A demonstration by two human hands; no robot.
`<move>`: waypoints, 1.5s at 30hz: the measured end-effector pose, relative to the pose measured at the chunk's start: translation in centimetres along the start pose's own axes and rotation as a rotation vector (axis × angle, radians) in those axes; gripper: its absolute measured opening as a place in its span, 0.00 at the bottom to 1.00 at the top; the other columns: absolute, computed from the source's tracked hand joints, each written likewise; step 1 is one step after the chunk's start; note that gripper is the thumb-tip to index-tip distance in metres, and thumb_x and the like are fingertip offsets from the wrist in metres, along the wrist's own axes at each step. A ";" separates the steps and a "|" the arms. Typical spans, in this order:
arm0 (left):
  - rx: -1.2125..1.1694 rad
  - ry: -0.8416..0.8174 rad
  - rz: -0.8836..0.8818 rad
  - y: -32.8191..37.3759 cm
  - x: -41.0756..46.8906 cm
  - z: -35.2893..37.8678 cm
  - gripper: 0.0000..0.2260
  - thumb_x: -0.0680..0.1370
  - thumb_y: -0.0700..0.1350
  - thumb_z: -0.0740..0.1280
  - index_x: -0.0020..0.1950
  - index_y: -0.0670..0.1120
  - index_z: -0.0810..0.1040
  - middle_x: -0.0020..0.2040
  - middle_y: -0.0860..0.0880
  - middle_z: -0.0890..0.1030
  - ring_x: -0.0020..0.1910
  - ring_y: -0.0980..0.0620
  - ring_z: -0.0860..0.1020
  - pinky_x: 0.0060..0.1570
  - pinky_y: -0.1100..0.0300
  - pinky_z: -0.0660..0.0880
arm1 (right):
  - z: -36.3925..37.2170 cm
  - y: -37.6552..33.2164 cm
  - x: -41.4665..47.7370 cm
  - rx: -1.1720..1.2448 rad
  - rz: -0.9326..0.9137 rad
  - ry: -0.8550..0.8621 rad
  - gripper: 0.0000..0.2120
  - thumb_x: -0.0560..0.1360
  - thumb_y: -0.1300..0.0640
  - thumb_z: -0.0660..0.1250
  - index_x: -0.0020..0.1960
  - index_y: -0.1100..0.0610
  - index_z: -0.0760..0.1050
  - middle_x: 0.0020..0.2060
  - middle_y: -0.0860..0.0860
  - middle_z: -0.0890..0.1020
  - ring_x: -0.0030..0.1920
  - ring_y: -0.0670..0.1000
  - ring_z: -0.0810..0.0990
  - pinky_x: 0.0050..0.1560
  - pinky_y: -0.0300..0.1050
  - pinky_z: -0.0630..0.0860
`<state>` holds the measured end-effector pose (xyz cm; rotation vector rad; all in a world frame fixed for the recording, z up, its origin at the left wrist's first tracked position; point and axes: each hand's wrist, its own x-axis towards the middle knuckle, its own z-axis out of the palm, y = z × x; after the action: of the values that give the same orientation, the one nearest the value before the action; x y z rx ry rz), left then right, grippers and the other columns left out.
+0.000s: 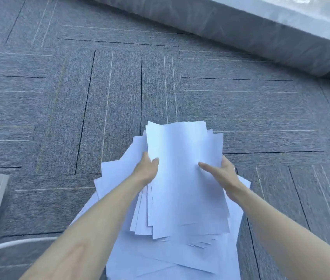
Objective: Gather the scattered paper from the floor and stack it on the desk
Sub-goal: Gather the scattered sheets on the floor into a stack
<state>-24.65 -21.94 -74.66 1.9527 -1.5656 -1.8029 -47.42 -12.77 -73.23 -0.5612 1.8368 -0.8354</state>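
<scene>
Paper (184, 178) pinched between left grip (147, 168), right grip (223, 170).

Cool, even daylight from the window (311, 9) at upper right; edges blurred and bent.

Left hand: a bare left hand (147, 168), slim; only its thumb and back showed.
Right hand: a bare right hand (221, 168), slim, with a tiny pale glint (235, 168) at its outer edge (too small to identify).
Left forearm: a bare left forearm (91, 223), uncovered down to the frame's bottom edge.
Right forearm: a bare right forearm (281, 229), likewise uncovered.
</scene>
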 end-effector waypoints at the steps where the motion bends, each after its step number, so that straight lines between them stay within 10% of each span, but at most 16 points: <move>1: 0.004 0.006 -0.019 0.1 -0.4 0.2 0.18 0.82 0.51 0.54 0.70 0.46 0.62 0.65 0.49 0.73 0.64 0.45 0.72 0.57 0.55 0.68 | -0.2 0.0 -0.4 0.023 0.006 0.007 0.18 0.72 0.58 0.76 0.61 0.53 0.79 0.53 0.49 0.86 0.50 0.49 0.86 0.47 0.44 0.81; 5: 0.129 0.307 -0.066 -1.5 -1.6 -1.5 0.19 0.79 0.48 0.58 0.69 0.46 0.67 0.70 0.45 0.69 0.68 0.44 0.67 0.65 0.52 0.65 | -1.3 0.6 -1.9 0.042 0.039 0.068 0.13 0.72 0.57 0.76 0.55 0.56 0.81 0.51 0.52 0.87 0.45 0.49 0.86 0.44 0.42 0.81; 9: 0.170 0.480 -0.295 -3.8 -3.7 -2.8 0.22 0.77 0.45 0.62 0.70 0.41 0.64 0.72 0.40 0.61 0.71 0.39 0.59 0.65 0.46 0.63 | 0.5 1.4 -2.9 -0.340 0.151 0.158 0.25 0.65 0.36 0.69 0.56 0.49 0.79 0.54 0.49 0.83 0.60 0.55 0.76 0.60 0.58 0.75; 16: 0.117 0.515 -0.392 -3.8 -4.1 -3.3 0.26 0.75 0.44 0.65 0.70 0.39 0.61 0.70 0.37 0.61 0.69 0.38 0.60 0.52 0.52 0.64 | 3.6 -0.9 -3.5 -0.333 -0.081 0.078 0.10 0.71 0.56 0.72 0.49 0.60 0.77 0.45 0.52 0.83 0.47 0.55 0.82 0.46 0.50 0.78; 29: -0.111 0.161 -0.198 -5.3 -5.9 -3.3 0.13 0.77 0.43 0.67 0.62 0.43 0.74 0.58 0.45 0.80 0.59 0.45 0.78 0.61 0.51 0.73 | 3.2 -0.2 -6.0 -0.570 0.022 -0.187 0.13 0.66 0.53 0.67 0.48 0.54 0.80 0.49 0.49 0.84 0.51 0.56 0.81 0.63 0.57 0.73; 33: -0.113 0.240 -0.208 -6.8 -7.3 -2.4 0.12 0.80 0.42 0.61 0.62 0.44 0.74 0.60 0.45 0.79 0.58 0.43 0.78 0.58 0.51 0.75 | 4.1 0.8 -8.0 -0.678 -0.082 -0.165 0.06 0.73 0.56 0.64 0.48 0.56 0.75 0.54 0.49 0.68 0.51 0.60 0.76 0.54 0.54 0.77; 37: -0.153 0.411 -0.217 -7.1 -7.9 -2.8 0.07 0.81 0.41 0.59 0.56 0.43 0.73 0.53 0.43 0.78 0.49 0.42 0.76 0.44 0.56 0.70 | 4.9 0.7 -9.4 -0.644 -0.109 -0.190 0.09 0.72 0.53 0.64 0.49 0.57 0.75 0.46 0.54 0.78 0.46 0.59 0.80 0.46 0.54 0.80; 45: -0.171 0.523 -0.281 -8.4 -7.7 -5.7 0.11 0.80 0.40 0.58 0.61 0.40 0.71 0.61 0.41 0.76 0.58 0.40 0.75 0.61 0.46 0.73 | 5.4 0.7 -8.8 -0.514 -0.099 -0.047 0.06 0.78 0.53 0.65 0.43 0.54 0.73 0.37 0.46 0.78 0.39 0.52 0.76 0.40 0.44 0.71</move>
<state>-13.62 -15.81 -72.69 2.3850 -0.9858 -1.2787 -39.01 -7.75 -69.89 -0.9911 1.9966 -0.3993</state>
